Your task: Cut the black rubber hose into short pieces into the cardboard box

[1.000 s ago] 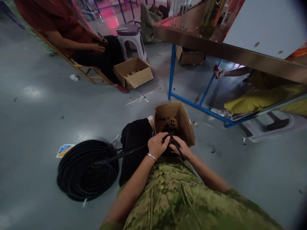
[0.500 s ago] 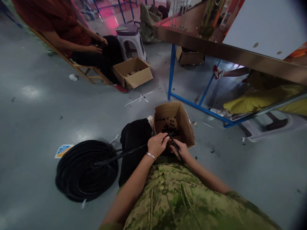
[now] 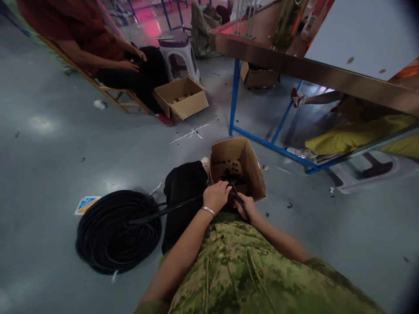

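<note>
A black hose (image 3: 180,206) runs from a large coil (image 3: 114,235) on the floor across my dark-clad leg to my left hand (image 3: 216,197). My left fingers are closed around the hose near its end. In my right hand (image 3: 248,207) is a pair of dark scissors (image 3: 240,201), the blades pointing up toward the left fingertips. The blades meet the hose end, though how far they are closed is hard to see. Both hands work over the near edge of an open cardboard box (image 3: 254,168), which has many short black pieces (image 3: 233,167) lying inside.
A wooden table (image 3: 294,65) with a blue metal frame (image 3: 234,98) stands at front right. Another person in red (image 3: 75,30) sits at upper left beside a second cardboard box (image 3: 190,102) and a plastic stool (image 3: 178,52). Someone's yellow garment (image 3: 353,135) shows beneath the table.
The scissors have tilted slightly and their blades have shifted a little left at the hose end. My left hand has moved very slightly right. The box and coil stay put.
</note>
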Available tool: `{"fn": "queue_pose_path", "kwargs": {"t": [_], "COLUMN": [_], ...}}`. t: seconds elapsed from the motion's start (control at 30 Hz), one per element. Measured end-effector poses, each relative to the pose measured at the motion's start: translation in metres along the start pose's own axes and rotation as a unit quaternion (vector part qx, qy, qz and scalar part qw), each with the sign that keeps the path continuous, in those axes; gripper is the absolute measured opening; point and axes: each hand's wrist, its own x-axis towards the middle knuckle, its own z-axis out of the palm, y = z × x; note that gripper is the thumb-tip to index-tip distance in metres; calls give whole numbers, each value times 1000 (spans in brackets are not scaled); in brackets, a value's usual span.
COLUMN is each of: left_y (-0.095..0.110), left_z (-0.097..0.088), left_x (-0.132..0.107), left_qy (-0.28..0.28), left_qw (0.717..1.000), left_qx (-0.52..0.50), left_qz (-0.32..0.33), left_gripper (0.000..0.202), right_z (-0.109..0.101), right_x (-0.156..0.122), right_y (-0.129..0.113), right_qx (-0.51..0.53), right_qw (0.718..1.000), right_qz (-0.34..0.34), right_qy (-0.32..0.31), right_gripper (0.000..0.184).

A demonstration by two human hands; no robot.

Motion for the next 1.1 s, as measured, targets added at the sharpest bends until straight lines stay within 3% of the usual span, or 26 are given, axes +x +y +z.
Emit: {"fn": "queue_pose_path", "kwargs": {"t": [0.37, 0.6, 0.8, 1.0, 1.1], "left_y": [2, 5, 1, 4, 5], "left_z": [7, 24, 32, 29, 24], "left_x": [6, 20, 24, 21, 16], "left_qy": [-32, -92, -146, -127, -90], "left_qw": [999, 995, 988, 990, 995], "left_qx": [22, 43, 50, 54, 32], "left_qz": [4, -5, 5, 6, 2], "left_gripper": [33, 32, 29, 28, 28], "right_z": [1, 7, 10, 9, 7], "right_x": [0, 2, 10, 11, 9], "right_y": [9, 31, 41, 42, 38], "right_qx": [-17, -18, 8, 50, 127], "right_qw": [1000, 999, 998, 993, 982], "right_qz": [6, 25, 52, 95, 126], "right_qy": [-5, -13, -42, -57, -54], "right_gripper": [30, 22, 27, 28, 32]}}
